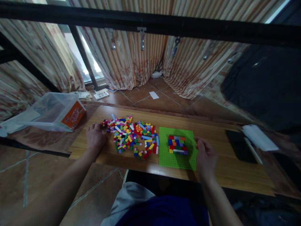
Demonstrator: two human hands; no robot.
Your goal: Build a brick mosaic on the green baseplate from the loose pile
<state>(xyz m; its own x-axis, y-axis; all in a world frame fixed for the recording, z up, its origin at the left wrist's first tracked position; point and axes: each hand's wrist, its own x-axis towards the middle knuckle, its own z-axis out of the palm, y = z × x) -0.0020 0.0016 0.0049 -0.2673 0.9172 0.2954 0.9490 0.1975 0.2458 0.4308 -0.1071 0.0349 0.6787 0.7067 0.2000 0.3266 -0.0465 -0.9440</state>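
Observation:
A heap of loose toy building bricks (131, 135) in many colours lies on the wooden tabletop. My left hand (96, 136) rests at the heap's left edge, palm down, its fingers bent and loosely apart by a few dark and red bricks. Right of the heap is a green baseplate (164, 160). Near its middle sits a compact block of joined bricks (178, 145) in red, blue, yellow, white and other colours. My right hand (207, 157) is at the baseplate's right edge, thumb and fingers drawn together; anything between them is too small to make out.
A clear plastic bin (51, 110) with an orange label stands beyond the table's left end. At the right lie a dark flat object (240, 146) and a white object (260, 138). A black metal bar (150, 23) with hanging clips crosses above. Curtains (131, 62) hang behind.

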